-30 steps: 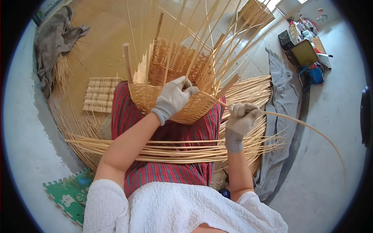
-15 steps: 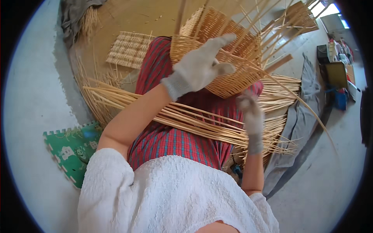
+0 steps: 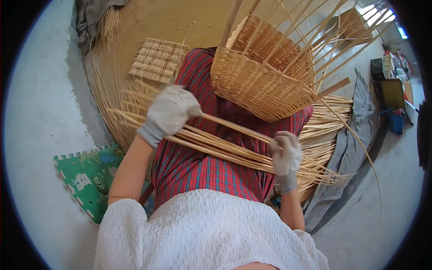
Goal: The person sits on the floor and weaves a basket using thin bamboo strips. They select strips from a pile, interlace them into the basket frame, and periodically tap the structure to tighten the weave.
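Observation:
Both of my hands wear pale knit gloves. My left hand (image 3: 171, 110) is closed round some thin wicker rods (image 3: 236, 128), which stretch across my lap to my right hand (image 3: 286, 153). The right fingers are curled round the same rods near their other end. More rods (image 3: 211, 150) lie just below on the red plaid cloth (image 3: 202, 175) over my legs. Beyond my hands, a partly woven wicker basket (image 3: 263, 90) rests tilted on my knees, with long upright stakes (image 3: 292, 31) rising from it. Neither hand touches the basket. One loose rod (image 3: 357, 135) trails from its right corner.
A flat woven panel (image 3: 158, 60) lies on the floor at the far left. Rod bundles (image 3: 326, 121) rest by a grey cloth (image 3: 360, 117) on the right. A green foam mat (image 3: 87, 180) is at left; another basket (image 3: 355, 24) stands far right.
My left hand has left the basket, moved down and left, and taken hold of rods from my lap. My right hand has closed round them too. The basket sits slightly farther right and lower.

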A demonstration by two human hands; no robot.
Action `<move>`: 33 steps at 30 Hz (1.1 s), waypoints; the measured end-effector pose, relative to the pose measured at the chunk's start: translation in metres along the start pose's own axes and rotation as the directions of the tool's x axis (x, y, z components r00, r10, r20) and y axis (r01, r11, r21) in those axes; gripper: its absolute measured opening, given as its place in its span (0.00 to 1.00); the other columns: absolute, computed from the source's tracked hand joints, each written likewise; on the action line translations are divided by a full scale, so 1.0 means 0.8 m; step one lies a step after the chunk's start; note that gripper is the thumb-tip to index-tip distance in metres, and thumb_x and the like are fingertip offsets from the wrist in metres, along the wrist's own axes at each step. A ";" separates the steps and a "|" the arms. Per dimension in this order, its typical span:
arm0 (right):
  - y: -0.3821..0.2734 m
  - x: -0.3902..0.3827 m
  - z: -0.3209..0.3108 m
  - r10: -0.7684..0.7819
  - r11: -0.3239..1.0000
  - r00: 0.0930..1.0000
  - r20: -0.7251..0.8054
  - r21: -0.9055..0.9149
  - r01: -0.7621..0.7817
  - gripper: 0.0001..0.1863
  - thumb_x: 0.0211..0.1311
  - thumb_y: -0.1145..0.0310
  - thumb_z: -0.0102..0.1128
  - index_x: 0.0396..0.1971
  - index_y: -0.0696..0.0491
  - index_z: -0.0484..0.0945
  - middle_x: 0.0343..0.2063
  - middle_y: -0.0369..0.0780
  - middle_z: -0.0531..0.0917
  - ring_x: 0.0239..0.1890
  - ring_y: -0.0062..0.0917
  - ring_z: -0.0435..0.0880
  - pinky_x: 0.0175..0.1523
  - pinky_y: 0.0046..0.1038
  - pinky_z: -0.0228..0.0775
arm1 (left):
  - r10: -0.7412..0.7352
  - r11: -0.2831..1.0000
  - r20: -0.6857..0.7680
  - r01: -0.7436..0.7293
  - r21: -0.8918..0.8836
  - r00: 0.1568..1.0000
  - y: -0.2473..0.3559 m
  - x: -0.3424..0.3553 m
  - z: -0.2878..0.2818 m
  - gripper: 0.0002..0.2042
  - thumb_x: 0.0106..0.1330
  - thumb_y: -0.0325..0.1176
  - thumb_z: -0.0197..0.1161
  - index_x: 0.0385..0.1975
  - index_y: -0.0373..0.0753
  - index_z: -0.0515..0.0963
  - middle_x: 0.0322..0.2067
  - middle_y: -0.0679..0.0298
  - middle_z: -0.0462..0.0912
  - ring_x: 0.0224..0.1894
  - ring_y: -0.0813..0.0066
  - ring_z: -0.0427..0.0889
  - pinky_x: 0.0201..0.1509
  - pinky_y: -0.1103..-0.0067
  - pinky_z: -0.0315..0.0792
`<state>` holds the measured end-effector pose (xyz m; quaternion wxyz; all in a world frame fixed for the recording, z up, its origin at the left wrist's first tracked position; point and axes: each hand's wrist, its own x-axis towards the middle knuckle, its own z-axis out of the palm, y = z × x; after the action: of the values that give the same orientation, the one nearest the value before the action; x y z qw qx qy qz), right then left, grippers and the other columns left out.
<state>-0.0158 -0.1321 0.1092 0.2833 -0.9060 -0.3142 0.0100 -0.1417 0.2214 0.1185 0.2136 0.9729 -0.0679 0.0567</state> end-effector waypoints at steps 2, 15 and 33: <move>0.009 0.017 -0.023 0.021 0.964 0.954 -0.300 -0.248 -0.099 0.04 0.57 0.73 0.68 0.32 0.54 0.82 0.41 0.41 0.83 0.45 0.35 0.81 0.53 0.34 0.72 | -0.166 0.985 -0.169 0.172 0.019 0.972 -0.003 0.015 -0.023 0.05 0.62 0.36 0.63 0.33 0.45 0.82 0.36 0.67 0.83 0.47 0.63 0.82 0.61 0.65 0.68; 0.003 0.099 -0.072 0.489 0.352 0.791 -0.368 0.913 0.208 0.08 0.72 0.70 0.57 0.48 0.51 0.72 0.40 0.45 0.86 0.39 0.32 0.88 0.40 0.27 0.86 | -0.108 0.974 -0.628 -0.045 -0.223 0.771 0.041 0.164 0.009 0.19 0.59 0.21 0.69 0.51 0.40 0.79 0.36 0.61 0.86 0.33 0.71 0.84 0.42 0.75 0.78; 0.068 0.091 -0.062 0.655 0.231 0.719 -0.232 0.968 0.102 0.07 0.73 0.68 0.57 0.46 0.50 0.73 0.40 0.42 0.85 0.42 0.31 0.87 0.43 0.29 0.87 | -0.477 0.872 -0.382 0.369 -0.323 0.792 0.034 0.168 0.054 0.33 0.63 0.25 0.66 0.70 0.48 0.64 0.52 0.56 0.84 0.39 0.60 0.86 0.45 0.69 0.80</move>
<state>0.0833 -0.1502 0.1340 0.8356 -0.5456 0.0468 -0.0440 -0.0104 0.1639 0.1094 0.3424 0.8911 0.1980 0.2225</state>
